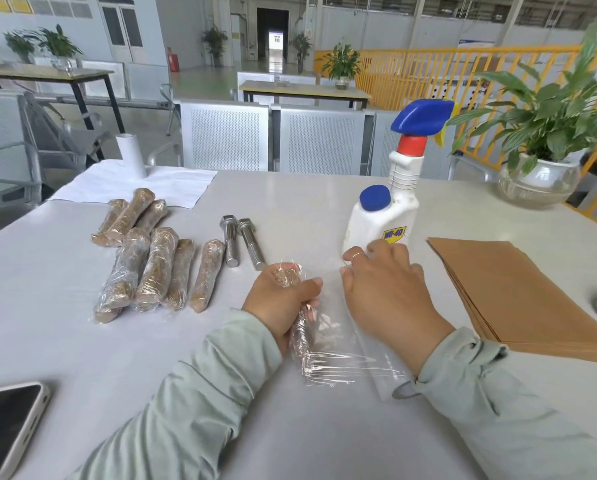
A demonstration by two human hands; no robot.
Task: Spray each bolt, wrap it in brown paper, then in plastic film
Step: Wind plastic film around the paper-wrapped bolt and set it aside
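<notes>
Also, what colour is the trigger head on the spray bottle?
Blue, above a red collar on the white spray bottle; head view.

white table (82,348) w/ wrapped bolts (151,268), 2 bare bolts (241,244), spray bottle (387,216), brown paper (518,289), phone (6,424).

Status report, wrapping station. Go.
Left hand grips paper-wrapped bolt, right hand flat on plastic film. Two bare bolts left. Spray bottle just beyond right hand.

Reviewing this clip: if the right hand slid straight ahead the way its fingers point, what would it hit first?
Most likely the spray bottle: the right hand lies flat on the plastic film, fingertips pointing at the bottle's base and seemingly almost touching it, though depth is uncertain.
</notes>
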